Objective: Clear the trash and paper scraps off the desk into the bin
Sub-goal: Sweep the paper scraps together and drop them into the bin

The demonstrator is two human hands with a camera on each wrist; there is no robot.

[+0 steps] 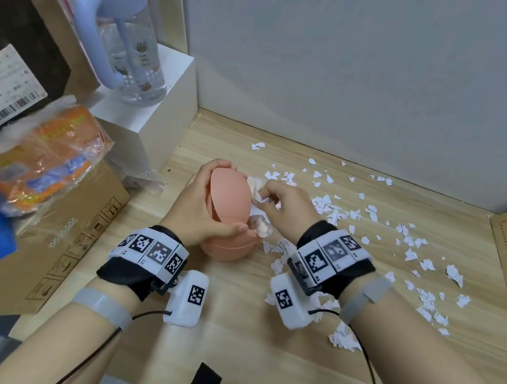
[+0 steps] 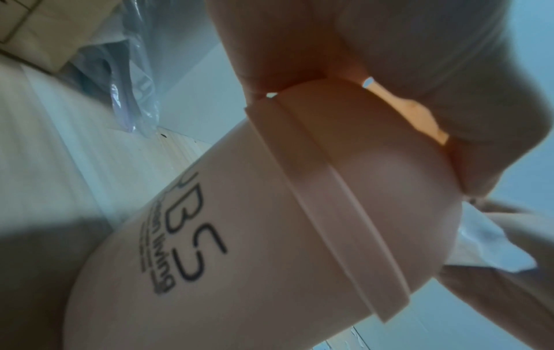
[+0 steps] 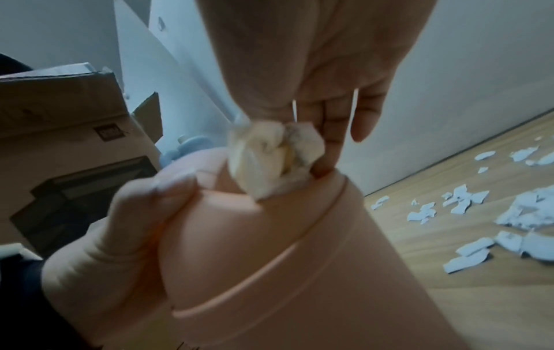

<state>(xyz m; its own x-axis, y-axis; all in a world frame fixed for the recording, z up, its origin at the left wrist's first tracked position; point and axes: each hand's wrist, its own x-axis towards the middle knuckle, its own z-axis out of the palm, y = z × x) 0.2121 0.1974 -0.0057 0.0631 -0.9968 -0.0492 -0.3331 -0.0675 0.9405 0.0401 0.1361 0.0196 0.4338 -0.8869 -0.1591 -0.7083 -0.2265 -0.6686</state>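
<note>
We see a light wooden desk (image 1: 259, 364) set against a pale grey wall (image 1: 369, 63). A small pink bin (image 1: 231, 214) stands upright on the desk, with its rounded lid on top. On its side we can read black writing that says "living", with bigger letters above it that we cannot make out.

Our left hand (image 1: 204, 205) curls over the lid and grips it, thumb on the near side. Our right hand (image 1: 288, 209) pinches a crumpled tissue (image 1: 259, 211) and holds it against the bin's top edge, on the right side. In the right wrist view the tissue sits in the gap at the lid.

Many little white paper scraps (image 1: 412, 249) lie spread over the desk to the right of the bin.

On the left a brown box (image 1: 63, 234) shows printed arrow marks. A bottle (image 1: 129, 50) with a blue lid and small bear pictures stands on a white block (image 1: 160, 110).
</note>
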